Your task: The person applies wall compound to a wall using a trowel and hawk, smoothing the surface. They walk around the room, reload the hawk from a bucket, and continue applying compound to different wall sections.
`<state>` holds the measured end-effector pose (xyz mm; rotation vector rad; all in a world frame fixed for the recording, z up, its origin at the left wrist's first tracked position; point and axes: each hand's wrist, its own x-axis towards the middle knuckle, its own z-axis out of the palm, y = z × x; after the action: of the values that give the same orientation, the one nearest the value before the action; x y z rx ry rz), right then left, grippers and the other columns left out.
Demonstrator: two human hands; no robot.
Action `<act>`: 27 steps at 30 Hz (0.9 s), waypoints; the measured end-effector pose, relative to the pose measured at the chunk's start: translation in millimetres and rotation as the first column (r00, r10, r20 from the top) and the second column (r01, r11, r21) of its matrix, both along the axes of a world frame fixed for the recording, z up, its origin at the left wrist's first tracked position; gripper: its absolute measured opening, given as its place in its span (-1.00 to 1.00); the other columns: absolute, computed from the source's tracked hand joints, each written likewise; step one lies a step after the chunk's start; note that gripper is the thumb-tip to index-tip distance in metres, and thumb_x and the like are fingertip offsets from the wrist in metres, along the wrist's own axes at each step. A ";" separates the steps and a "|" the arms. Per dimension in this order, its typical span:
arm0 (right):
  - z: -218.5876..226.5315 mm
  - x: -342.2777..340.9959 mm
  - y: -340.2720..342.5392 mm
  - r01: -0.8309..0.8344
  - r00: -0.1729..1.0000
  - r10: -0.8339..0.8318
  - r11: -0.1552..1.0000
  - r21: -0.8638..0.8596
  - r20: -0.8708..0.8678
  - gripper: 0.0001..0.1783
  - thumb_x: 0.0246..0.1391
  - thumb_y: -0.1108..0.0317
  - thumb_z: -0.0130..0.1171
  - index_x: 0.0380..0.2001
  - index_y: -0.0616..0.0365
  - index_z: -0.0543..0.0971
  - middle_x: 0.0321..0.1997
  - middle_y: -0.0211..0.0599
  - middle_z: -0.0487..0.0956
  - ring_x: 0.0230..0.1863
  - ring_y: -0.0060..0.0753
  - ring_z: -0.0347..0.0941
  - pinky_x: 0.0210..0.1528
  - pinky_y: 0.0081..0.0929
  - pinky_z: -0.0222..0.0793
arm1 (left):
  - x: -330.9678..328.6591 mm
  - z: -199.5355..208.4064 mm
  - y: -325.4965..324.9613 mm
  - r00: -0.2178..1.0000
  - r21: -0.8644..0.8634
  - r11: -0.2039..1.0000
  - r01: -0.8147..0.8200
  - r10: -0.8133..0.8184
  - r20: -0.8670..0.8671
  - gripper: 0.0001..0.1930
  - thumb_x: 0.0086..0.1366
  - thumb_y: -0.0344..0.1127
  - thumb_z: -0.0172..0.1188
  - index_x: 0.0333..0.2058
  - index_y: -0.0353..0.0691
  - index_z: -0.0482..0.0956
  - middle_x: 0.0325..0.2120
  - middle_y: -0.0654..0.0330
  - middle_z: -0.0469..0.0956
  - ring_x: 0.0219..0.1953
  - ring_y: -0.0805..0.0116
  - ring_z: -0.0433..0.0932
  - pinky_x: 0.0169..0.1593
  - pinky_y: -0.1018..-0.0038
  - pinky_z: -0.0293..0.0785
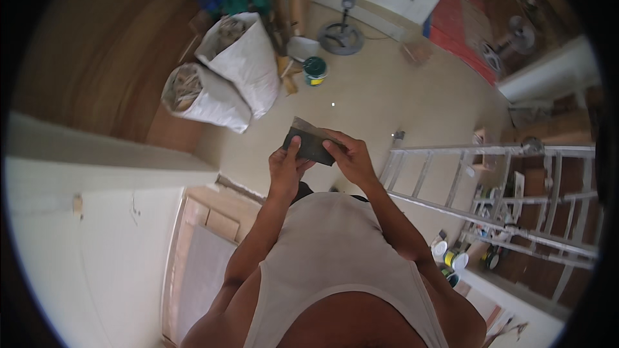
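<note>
In front of my chest I hold a small dark grey sheet of sandpaper (313, 147) between both hands. It is rectangular, with a lighter grey-brown strip along its far edge. My left hand (287, 162) grips the left end, thumb on top and fingers underneath. At the right end, my right hand (351, 158) pinches it with the thumb on the upper face and the fingers around the far edge and below. The sheet is off the floor, tilted down toward the right. The fingers under it are partly hidden.
Ahead left, two white sacks (248, 67) of scrap stand by a green bucket (314, 71). A standing fan (342, 37) is farther off. An aluminium ladder (451, 209) stretches across the right side, with paint cans (455, 259) near it. A white wall edge (148, 172) juts in from the left.
</note>
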<state>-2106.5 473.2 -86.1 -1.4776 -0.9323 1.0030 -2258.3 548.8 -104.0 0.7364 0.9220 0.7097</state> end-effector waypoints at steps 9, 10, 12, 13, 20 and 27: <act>4.9 -13.4 60.2 0.378 0.926 -0.371 0.916 0.136 -0.073 -0.62 0.23 0.35 0.12 0.10 0.19 0.50 -0.22 -0.36 0.63 -0.32 -0.66 0.49 -0.31 -0.61 0.46 | 27.7 29.7 103.6 0.894 0.155 0.881 0.447 -0.442 -0.071 -0.50 0.31 -0.02 0.15 -0.03 -0.40 0.44 -0.20 0.09 0.58 -0.24 0.30 0.63 -0.04 0.36 0.58; 6.4 -17.8 64.5 0.394 0.919 -0.392 0.911 0.124 -0.039 -0.62 0.24 0.35 0.11 0.11 0.18 0.49 -0.23 -0.34 0.63 -0.35 -0.65 0.50 -0.31 -0.60 0.47 | 29.6 28.1 112.4 0.880 0.158 0.866 0.474 -0.464 -0.102 -0.51 0.30 -0.03 0.17 -0.04 -0.39 0.44 -0.21 0.10 0.58 -0.24 0.31 0.63 -0.05 0.37 0.58; 16.3 -22.0 69.1 0.421 0.905 -0.425 0.902 0.101 0.028 -0.62 0.26 0.35 0.08 0.13 0.15 0.48 -0.24 -0.29 0.63 -0.40 -0.62 0.51 -0.32 -0.60 0.48 | 35.1 28.1 125.6 0.856 0.108 0.849 0.517 -0.513 -0.063 -0.56 0.29 -0.07 0.20 -0.09 -0.39 0.49 -0.24 0.10 0.60 -0.26 0.33 0.63 -0.08 0.38 0.59; 20.0 -23.4 69.8 0.442 0.890 -0.451 0.890 0.113 0.064 -0.61 0.26 0.36 0.07 0.14 0.14 0.47 -0.24 -0.26 0.64 -0.41 -0.61 0.51 -0.32 -0.59 0.49 | 38.8 28.2 131.3 0.840 0.088 0.835 0.543 -0.542 -0.038 -0.58 0.29 -0.09 0.21 -0.11 -0.39 0.51 -0.26 0.10 0.60 -0.26 0.34 0.63 -0.09 0.39 0.60; 19.6 -34.6 66.8 0.414 0.786 -0.468 0.884 0.219 0.403 -0.53 0.20 0.48 0.05 0.19 -0.01 0.42 -0.21 -0.12 0.62 -0.41 -0.28 0.57 -0.34 -0.41 0.49 | 47.6 16.4 150.1 0.754 0.113 0.746 0.657 -0.654 -0.062 -0.61 0.29 -0.10 0.20 -0.10 -0.33 0.53 -0.29 0.13 0.61 -0.32 0.36 0.65 -0.27 0.45 0.64; 20.5 -42.8 58.2 0.455 0.742 -0.482 0.873 0.177 0.467 -0.53 0.24 0.33 0.04 0.22 0.00 0.36 -0.34 -0.05 0.58 -0.44 -0.12 0.52 -0.33 -0.33 0.44 | 50.8 30.1 151.3 0.680 0.157 0.662 0.733 -0.723 -0.125 -0.56 0.24 -0.08 0.26 -0.13 -0.39 0.53 -0.36 0.11 0.62 -0.39 0.40 0.65 -0.34 0.52 0.62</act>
<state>-2149.3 531.4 -65.6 -1.8496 -0.8572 0.2137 -2207.5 700.0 -73.9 1.2125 0.5164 0.0492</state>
